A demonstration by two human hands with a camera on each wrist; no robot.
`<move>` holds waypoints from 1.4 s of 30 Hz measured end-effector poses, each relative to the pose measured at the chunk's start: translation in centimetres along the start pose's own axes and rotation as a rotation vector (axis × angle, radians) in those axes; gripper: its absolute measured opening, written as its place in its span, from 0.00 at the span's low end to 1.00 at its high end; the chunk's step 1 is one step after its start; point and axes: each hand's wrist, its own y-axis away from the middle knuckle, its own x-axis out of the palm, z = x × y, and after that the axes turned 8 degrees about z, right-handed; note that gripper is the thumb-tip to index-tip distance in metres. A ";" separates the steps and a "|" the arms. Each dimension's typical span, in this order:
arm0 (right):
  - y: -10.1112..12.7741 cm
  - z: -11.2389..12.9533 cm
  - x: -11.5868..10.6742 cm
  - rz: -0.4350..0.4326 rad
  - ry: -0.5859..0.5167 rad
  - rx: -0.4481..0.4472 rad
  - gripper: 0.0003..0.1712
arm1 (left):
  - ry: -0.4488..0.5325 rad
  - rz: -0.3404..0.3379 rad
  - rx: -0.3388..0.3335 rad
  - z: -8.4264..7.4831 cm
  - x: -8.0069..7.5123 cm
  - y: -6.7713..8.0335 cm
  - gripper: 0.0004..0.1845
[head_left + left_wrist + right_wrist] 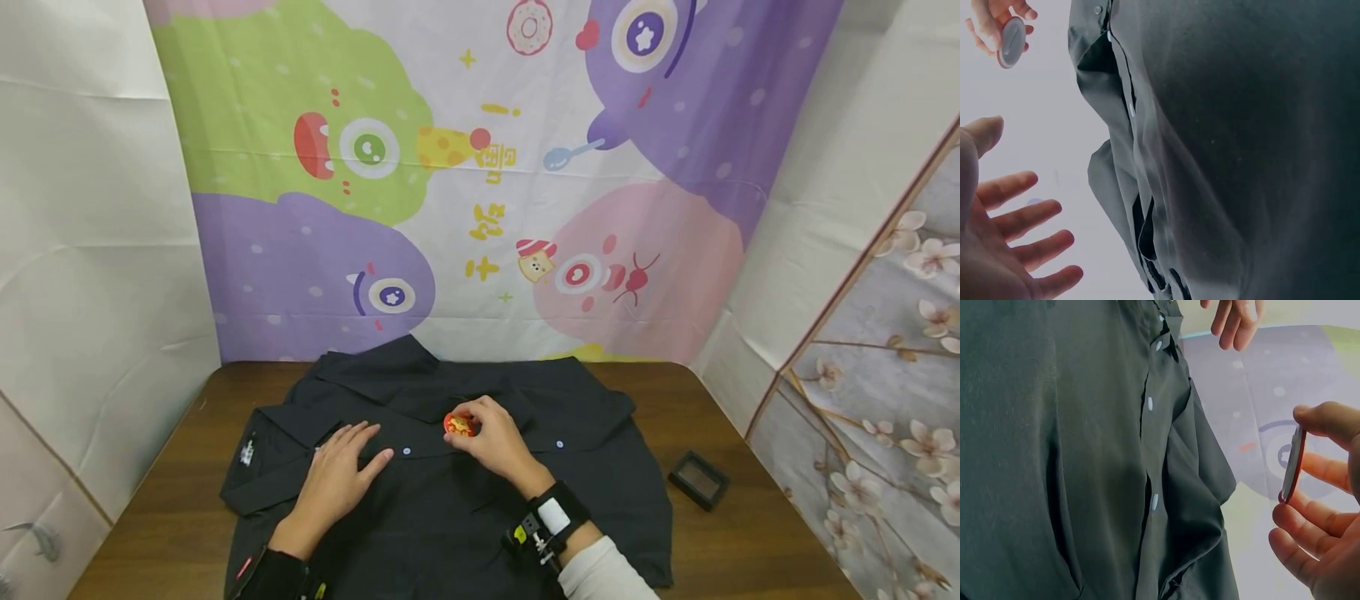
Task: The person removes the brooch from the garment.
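Observation:
My right hand pinches a round pin badge between thumb and fingers, above the middle of a dark button-up shirt. The badge's front is red with a yellow figure. Its grey back with a pin line across it shows in the left wrist view, where the badge is tilted. In the right wrist view the badge appears edge-on, apart from the cloth. My left hand is over the shirt's left part, fingers extended and spread, holding nothing; whether it touches the fabric is unclear.
The shirt lies spread on a brown wooden table, one sleeve folded at the left. A small black box sits right of the shirt. Behind the table hangs a cartoon-print cloth; a flower-patterned panel stands at the right.

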 end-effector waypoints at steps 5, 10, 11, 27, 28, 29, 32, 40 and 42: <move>0.2 -0.3 -0.1 -0.026 0.004 -0.019 0.18 | -0.009 0.000 0.007 0.0 -0.2 0.0 0.27; 0.3 -0.7 -0.3 -0.071 0.018 -0.061 0.17 | -0.028 0.011 -0.001 0.0 -0.3 0.0 0.28; 0.4 -0.8 -0.3 -0.074 0.019 -0.063 0.18 | -0.036 0.015 -0.005 0.0 -0.4 0.0 0.28; 0.9 -0.9 -1.3 -0.072 0.003 -0.004 0.18 | -0.036 0.055 -0.032 0.1 -0.4 0.0 0.30; 0.9 -0.9 -1.3 -0.071 0.009 -0.008 0.18 | -0.035 0.058 -0.034 0.1 -0.5 0.0 0.30; 0.9 -0.9 -1.4 -0.068 0.010 -0.006 0.18 | -0.035 0.061 -0.035 0.1 -0.5 -0.1 0.30; 1.0 -1.0 -1.7 -0.063 0.008 -0.004 0.18 | -0.033 0.064 -0.036 0.1 -0.5 -0.1 0.30; 1.3 -1.4 -2.4 -0.053 0.012 0.027 0.18 | -0.057 0.058 -0.022 0.1 -0.6 -0.2 0.31; 1.4 -1.5 -2.5 -0.051 0.014 0.042 0.18 | -0.069 0.060 -0.017 0.1 -0.5 -0.2 0.32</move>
